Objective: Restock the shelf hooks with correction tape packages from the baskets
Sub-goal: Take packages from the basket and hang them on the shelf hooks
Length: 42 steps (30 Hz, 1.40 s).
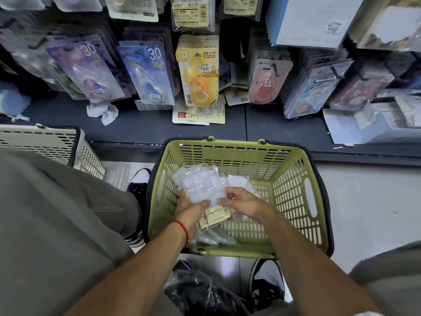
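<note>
A green basket (293, 179) stands on the floor below the shelf, with a bundle of clear correction tape packages (200, 185) inside. My left hand (191, 206) grips the bundle from the left, thumb across its front. My right hand (241, 201) holds the bundle's right side, fingers curled on the plastic. Label stickers (216, 214) show between my hands. On the shelf hooks above hang purple (88, 71), blue (150, 71), yellow (198, 74) and pink (266, 85) correction tape packages.
A beige basket (57, 142) stands at the left by my knee. A dark shelf ledge (273, 126) carries loose packages (198, 115) and crumpled paper (102, 111). A black plastic bag (200, 290) lies between my shoes. Boxes (376, 124) sit at the right.
</note>
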### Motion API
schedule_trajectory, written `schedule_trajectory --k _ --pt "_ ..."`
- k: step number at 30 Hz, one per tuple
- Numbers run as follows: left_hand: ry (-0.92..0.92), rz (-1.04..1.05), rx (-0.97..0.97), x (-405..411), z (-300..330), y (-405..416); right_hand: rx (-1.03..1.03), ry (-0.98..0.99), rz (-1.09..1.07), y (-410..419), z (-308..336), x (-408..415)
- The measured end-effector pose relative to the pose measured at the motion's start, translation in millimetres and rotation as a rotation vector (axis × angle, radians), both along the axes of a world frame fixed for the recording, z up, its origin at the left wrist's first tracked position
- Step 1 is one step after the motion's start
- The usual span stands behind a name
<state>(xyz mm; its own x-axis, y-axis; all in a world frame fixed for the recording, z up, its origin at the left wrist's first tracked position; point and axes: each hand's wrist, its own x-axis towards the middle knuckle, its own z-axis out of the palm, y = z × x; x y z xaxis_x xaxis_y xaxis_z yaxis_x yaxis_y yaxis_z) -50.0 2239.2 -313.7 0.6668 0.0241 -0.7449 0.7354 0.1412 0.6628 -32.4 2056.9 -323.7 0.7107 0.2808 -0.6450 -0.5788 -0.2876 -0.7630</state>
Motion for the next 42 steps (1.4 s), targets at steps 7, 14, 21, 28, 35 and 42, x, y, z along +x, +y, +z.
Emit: schedule_trajectory --k 7,14,21,28,35,42 --pt "0.003 0.011 0.017 0 4 16 -0.67 -0.022 -0.177 -22 -53 11" --pt "0.045 -0.033 0.024 -1 3 31 -0.677 0.013 -0.238 -11 -68 26" --pt "0.052 0.015 -0.014 4 8 37 -0.342 -0.044 -0.238 -31 -14 28" --pt "0.048 0.088 -0.098 10 27 34 -0.003 -0.268 -0.165 -39 94 12" --pt "-0.071 0.095 -0.274 23 72 24 -0.094 -0.641 0.19 2 138 15" --pt "-0.381 0.111 -0.262 47 145 24 -0.334 -0.813 0.0 23 171 51"
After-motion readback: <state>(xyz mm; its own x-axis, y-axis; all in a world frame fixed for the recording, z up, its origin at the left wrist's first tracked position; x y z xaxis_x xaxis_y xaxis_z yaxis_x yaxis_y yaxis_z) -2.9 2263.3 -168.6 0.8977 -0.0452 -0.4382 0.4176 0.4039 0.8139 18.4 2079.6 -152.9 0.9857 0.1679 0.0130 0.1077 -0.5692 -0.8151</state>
